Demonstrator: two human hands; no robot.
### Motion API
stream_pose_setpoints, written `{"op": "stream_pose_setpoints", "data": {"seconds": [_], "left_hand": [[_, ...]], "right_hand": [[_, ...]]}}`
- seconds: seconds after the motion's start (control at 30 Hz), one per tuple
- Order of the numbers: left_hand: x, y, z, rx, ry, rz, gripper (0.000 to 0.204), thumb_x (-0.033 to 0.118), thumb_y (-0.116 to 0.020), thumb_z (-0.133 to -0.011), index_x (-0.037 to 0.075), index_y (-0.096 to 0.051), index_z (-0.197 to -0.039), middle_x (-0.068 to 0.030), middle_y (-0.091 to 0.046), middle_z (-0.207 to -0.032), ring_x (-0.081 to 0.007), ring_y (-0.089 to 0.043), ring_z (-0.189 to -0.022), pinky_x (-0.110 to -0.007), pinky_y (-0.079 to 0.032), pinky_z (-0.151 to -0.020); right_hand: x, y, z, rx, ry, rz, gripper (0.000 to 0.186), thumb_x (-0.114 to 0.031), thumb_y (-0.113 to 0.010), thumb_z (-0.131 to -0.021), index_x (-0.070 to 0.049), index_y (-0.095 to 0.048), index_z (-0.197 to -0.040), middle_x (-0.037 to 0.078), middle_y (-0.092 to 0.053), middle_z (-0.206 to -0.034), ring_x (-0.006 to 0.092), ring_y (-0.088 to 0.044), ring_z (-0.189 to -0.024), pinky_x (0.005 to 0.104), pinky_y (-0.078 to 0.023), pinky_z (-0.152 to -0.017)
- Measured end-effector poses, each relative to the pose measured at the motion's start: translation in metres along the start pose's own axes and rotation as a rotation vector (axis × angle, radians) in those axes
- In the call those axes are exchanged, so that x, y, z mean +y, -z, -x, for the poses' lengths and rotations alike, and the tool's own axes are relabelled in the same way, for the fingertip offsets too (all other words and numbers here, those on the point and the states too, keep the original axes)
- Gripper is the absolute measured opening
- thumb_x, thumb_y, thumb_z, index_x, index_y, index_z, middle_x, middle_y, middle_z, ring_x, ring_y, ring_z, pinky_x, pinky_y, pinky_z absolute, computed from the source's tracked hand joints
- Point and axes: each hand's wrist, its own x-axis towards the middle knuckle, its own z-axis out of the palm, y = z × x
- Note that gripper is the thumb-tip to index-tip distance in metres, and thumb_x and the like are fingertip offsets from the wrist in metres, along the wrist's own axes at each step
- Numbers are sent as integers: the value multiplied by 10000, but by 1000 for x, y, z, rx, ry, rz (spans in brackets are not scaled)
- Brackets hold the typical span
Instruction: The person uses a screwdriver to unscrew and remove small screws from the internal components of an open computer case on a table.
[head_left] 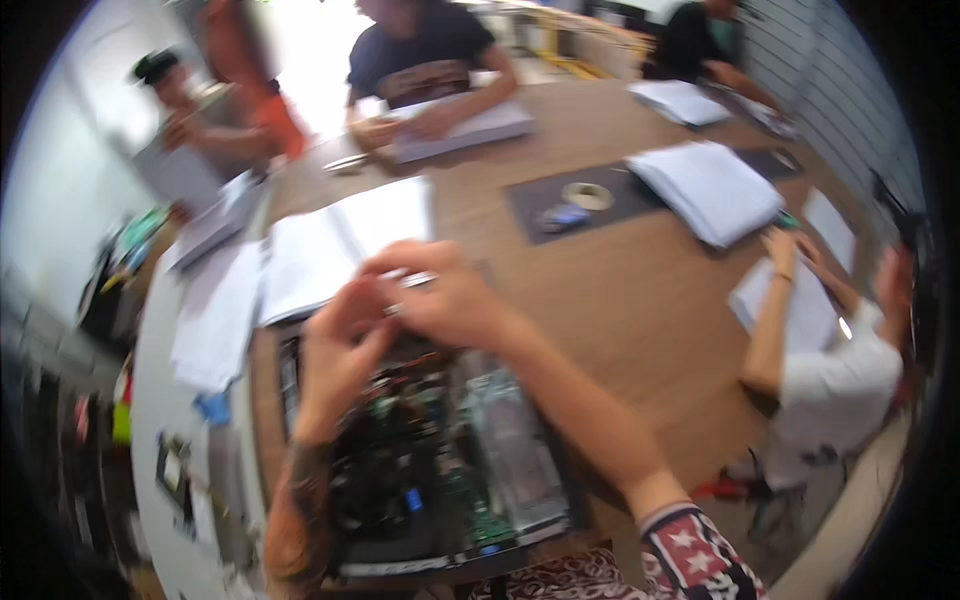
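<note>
My left hand (pixel 345 340) and my right hand (pixel 445 295) meet over the far edge of an opened electronic device. Their fingers are closed and pinched together around something small, and only a pale, shiny bit shows between them. Blur and the fingers hide what it is. Beneath my forearms lies the device (pixel 440 500), a dark casing with green circuit boards, black parts and cables. A clear, silvery block (pixel 515 450) fills its right side. Just beyond my hands, white paper sheets (pixel 310 260) lie spread on the brown table (pixel 610 310).
Right of centre, a dark mat (pixel 530 205) carries a tape roll (pixel 587 196) and a small blue object (pixel 565 217). A thick paper stack (pixel 705 190) overlaps the mat. Several people sit around the table with papers. More sheets (pixel 215 315) lie on the left.
</note>
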Motion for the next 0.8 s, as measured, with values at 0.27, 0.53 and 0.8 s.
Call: {"op": "stream_pose_setpoints", "data": {"seconds": [0.27,0.53,0.8], "left_hand": [[-33,42,11,1,65,-4,247,97,-695,-896,-50,-607,-1074,-34,-644,-938,-87,-601,-862,-229,-482,-743],[-22,30,11,14,96,69,334,90,-696,-902,-82,-572,-1160,-79,-634,-1090,-114,-620,-964,-241,-495,-848],[-5,35,9,-76,36,-38,257,89,-608,-947,-88,-595,-1132,-81,-656,-1061,-122,-597,-991,-258,-452,-887]], "right_hand": [[3,-31,-3,-3,123,-8,203,-140,-714,-784,16,-688,-913,165,-678,-891,277,-636,-875,374,-502,-818],[-2,-29,-5,0,23,-67,158,-92,-748,-734,16,-669,-817,134,-653,-828,243,-642,-804,344,-510,-767],[11,-33,-10,88,163,-42,131,-66,-651,-823,35,-694,-894,163,-662,-879,277,-642,-816,360,-502,-756]]}}
